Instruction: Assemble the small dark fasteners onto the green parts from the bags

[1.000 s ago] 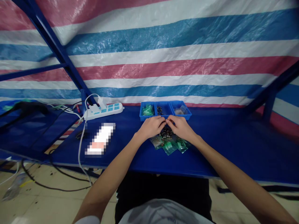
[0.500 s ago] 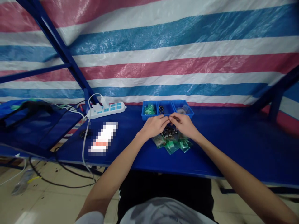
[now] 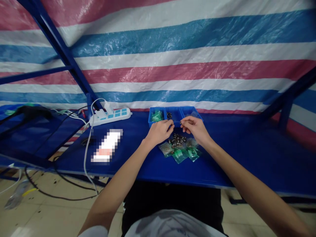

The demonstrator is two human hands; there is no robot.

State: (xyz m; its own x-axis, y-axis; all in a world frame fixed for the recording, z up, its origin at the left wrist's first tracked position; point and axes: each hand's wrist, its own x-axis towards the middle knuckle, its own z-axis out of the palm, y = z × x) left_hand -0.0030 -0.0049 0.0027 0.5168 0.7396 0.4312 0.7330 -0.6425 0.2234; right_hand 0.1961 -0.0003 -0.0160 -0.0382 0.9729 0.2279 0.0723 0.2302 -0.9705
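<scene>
My left hand [image 3: 161,132] is closed in a pinch just in front of the blue divided tray [image 3: 153,124]; whatever lies in its fingertips is too small to name. My right hand [image 3: 194,127] also pinches, with a tiny dark piece at its fingertips, kind unclear. A small gap separates the two hands. Below them lies a pile of small black and metallic parts [image 3: 178,140]. Several clear bags with green pieces [image 3: 179,155] lie in front of it. The tray holds green pieces [image 3: 157,116] at left, small dark parts [image 3: 169,115] in the middle and clear bags at right.
A white power strip [image 3: 111,117] with plugged-in adapters sits at the back left of the blue table [image 3: 247,148]. Its white cable [image 3: 86,154] hangs over the front edge. A blurred-out bright object [image 3: 108,144] lies on the left. Striped sheeting and blue frame bars stand behind.
My hands were together at the fingertips and are now apart. The left has shifted slightly left, and more of the parts pile shows between them. The view has moved a little.
</scene>
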